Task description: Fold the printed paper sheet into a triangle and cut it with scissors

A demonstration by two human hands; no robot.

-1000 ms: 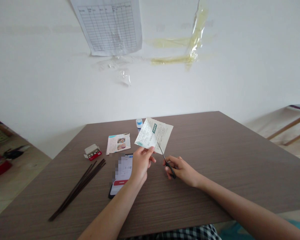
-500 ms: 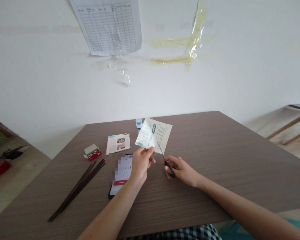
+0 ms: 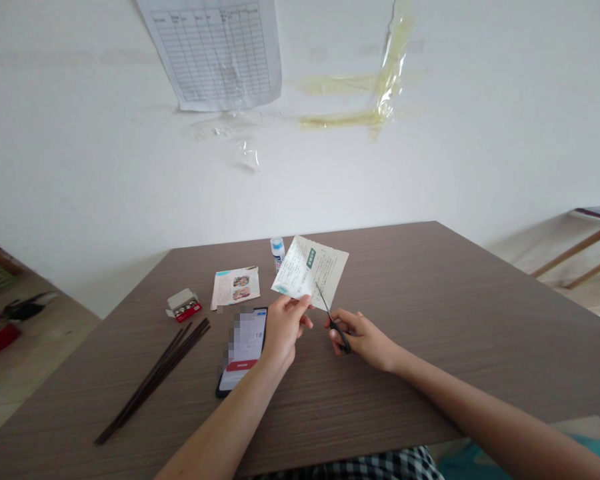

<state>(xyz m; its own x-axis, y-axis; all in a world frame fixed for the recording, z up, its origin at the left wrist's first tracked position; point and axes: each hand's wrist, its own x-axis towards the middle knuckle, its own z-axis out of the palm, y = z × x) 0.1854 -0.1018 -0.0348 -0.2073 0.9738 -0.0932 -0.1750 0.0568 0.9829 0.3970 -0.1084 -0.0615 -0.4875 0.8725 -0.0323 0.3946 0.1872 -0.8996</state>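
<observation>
Pinching a light, floppy printed paper sheet at its near corner, left hand grip shut on it above the tabletop, an edge hold suiting it best; right hand grip closed around small black-handled scissors, blade tips near the sheet's lower edge.

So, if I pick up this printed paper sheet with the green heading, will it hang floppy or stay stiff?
The printed paper sheet is probably light and fairly stiff: the left hand pinches only its lower edge, yet it stands out flat without drooping. It looks thin, so a firm push would likely crease it.
</observation>
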